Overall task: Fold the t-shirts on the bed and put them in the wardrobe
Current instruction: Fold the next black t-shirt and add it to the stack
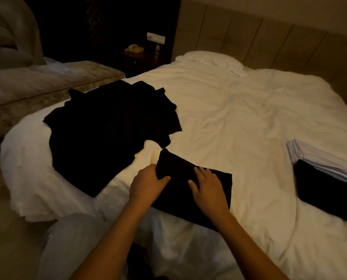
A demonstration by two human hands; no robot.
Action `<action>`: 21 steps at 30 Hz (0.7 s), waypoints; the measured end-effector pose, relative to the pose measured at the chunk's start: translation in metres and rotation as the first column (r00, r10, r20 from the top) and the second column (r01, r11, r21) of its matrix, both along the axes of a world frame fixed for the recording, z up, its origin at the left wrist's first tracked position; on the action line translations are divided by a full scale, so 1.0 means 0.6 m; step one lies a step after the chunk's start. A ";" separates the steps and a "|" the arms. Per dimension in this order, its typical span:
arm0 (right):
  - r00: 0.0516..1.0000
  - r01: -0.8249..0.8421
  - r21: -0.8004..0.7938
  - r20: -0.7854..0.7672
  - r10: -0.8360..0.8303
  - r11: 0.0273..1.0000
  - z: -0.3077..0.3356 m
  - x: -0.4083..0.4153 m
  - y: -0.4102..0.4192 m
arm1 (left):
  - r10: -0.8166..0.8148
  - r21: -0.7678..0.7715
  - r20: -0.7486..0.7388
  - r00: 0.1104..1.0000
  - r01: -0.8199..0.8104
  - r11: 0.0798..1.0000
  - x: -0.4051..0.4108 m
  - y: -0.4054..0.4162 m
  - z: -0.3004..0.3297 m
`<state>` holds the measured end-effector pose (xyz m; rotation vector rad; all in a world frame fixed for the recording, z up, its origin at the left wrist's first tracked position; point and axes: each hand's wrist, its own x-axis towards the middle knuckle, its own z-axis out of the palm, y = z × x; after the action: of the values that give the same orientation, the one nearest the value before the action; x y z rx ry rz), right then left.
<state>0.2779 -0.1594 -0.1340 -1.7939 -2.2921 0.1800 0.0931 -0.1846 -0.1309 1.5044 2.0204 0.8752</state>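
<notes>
One black t-shirt (190, 190) lies half folded at 6 o'clock on the bed (239, 110), my left hand (148, 183) pinching its edge, my right hand (208, 186) flat on it, while the unfolded pile (108, 130) at 10 o'clock waits, and I judge nothing has reached the wardrobe.

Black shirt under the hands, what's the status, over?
Left hand grips folded black shirt; right hand presses it flat. Unfolded black pile waits left. Nothing blocking.
</notes>
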 end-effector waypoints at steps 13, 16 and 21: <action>1.000 -0.014 0.031 0.019 0.013 0.999 -0.019 0.007 -0.028 | 0.000 0.204 0.075 0.997 -0.015 0.979 -0.023 -0.007 -0.020; 0.995 0.092 0.094 -0.047 -0.087 0.991 -0.005 0.029 -0.027 | -0.063 0.152 -0.018 0.998 0.065 0.986 -0.007 0.010 -0.035; 0.997 0.076 0.058 0.021 -0.077 0.995 -0.005 0.062 -0.007 | 0.036 0.241 0.009 0.999 -0.037 0.970 -0.002 0.050 -0.045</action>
<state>0.3153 -0.1636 -0.1373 -1.8606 -2.2160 0.0810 0.0921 -0.1543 -0.1579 1.5935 2.0013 1.1746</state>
